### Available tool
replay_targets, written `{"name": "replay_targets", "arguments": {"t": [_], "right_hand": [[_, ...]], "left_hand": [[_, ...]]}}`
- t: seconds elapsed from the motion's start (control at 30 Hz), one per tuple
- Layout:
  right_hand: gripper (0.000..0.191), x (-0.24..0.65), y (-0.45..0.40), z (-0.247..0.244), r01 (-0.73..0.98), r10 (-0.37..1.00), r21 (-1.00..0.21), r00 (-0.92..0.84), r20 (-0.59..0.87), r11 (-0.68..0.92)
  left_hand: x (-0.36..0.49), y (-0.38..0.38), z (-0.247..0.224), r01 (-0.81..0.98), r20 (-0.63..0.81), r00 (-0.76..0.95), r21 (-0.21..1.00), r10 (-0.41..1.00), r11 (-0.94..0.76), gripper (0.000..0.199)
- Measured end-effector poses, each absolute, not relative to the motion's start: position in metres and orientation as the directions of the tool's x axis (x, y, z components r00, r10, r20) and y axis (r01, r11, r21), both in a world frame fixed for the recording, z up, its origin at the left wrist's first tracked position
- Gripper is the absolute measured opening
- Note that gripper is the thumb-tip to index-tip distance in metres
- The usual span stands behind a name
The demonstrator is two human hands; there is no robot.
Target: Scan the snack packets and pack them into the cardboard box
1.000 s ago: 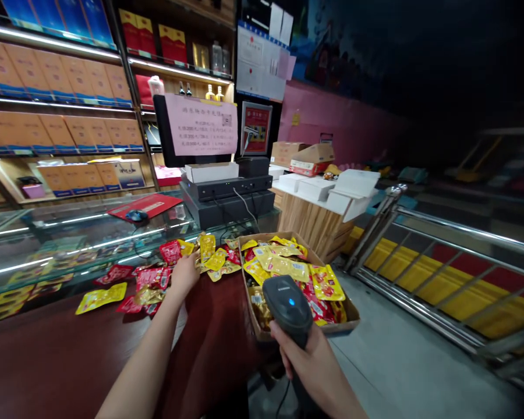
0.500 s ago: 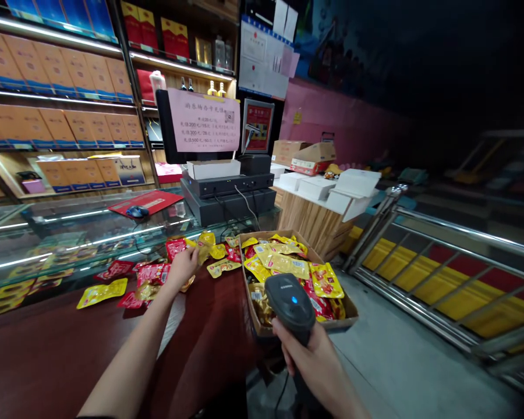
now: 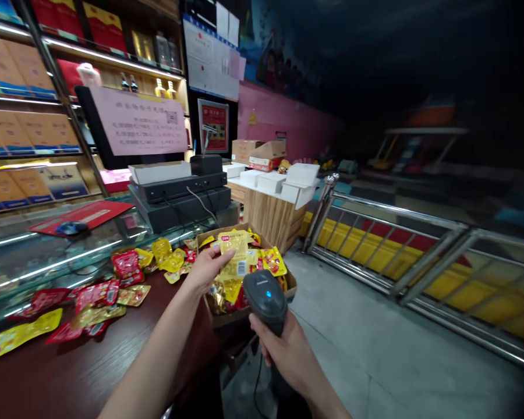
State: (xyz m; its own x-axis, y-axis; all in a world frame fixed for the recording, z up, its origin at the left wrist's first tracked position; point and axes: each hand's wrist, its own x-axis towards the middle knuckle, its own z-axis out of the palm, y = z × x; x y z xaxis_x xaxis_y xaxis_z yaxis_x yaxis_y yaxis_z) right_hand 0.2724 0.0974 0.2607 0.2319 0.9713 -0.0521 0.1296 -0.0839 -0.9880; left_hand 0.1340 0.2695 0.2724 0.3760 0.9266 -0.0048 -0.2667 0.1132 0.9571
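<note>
My left hand [image 3: 210, 266] pinches a yellow snack packet [image 3: 234, 250] by its left edge. The packet is upright above the cardboard box [image 3: 233, 319], its barcode facing me. Wrapped round a black barcode scanner [image 3: 265, 295] with a blue light is my right hand [image 3: 286, 344]. The scanner's head points forward, just below and right of the packet. Yellow and red packets [image 3: 273, 260] fill the box. On the dark red counter left of the box lie several loose packets, among them a red packet [image 3: 96, 295] and a long yellow packet [image 3: 24, 334].
A monitor with a pink paper sign [image 3: 140, 122] stands behind a black cash drawer [image 3: 183, 206]. A mouse [image 3: 72, 228] sits on a red folder [image 3: 109, 212] on the glass case. Metal railings [image 3: 388, 250] run along the right. White boxes [image 3: 271, 181] stand on a wooden cabinet.
My left hand has moved from the loose packets to above the box, now holding up a yellow packet. The camera view has turned right. The scanner stays in my right hand.
</note>
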Motion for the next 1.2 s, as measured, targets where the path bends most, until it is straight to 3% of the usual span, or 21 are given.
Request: {"name": "replay_targets", "arguments": {"t": [0.5,0.87,1.0,1.13,1.2], "right_hand": [[0.032,0.299,0.078,0.237,0.136,0.957,-0.986,0.286,-0.058,-0.100],[0.038,0.303,0.079,0.235,0.123,0.963,-0.987,0.261,-0.065,-0.100],[0.040,0.303,0.081,0.237,0.129,0.961,-0.985,0.266,-0.073,-0.111],[0.043,0.302,0.086,0.237,0.159,0.965,-0.982,0.255,-0.058,-0.101],[0.046,0.299,0.090,0.236,0.172,0.967,-0.979,0.249,-0.060,-0.105]], "left_hand": [[0.186,0.276,0.261,-0.262,0.001,0.413,0.958,0.911,0.118,0.059],[0.188,0.276,0.264,-0.249,-0.025,0.413,0.959,0.910,0.139,0.062],[0.186,0.291,0.268,-0.198,0.057,0.359,0.980,0.932,0.017,0.060],[0.170,0.315,0.268,-0.026,0.283,0.096,0.959,0.954,-0.282,0.057],[0.153,0.325,0.263,0.063,0.354,0.006,0.933,0.935,-0.354,0.054]]}}
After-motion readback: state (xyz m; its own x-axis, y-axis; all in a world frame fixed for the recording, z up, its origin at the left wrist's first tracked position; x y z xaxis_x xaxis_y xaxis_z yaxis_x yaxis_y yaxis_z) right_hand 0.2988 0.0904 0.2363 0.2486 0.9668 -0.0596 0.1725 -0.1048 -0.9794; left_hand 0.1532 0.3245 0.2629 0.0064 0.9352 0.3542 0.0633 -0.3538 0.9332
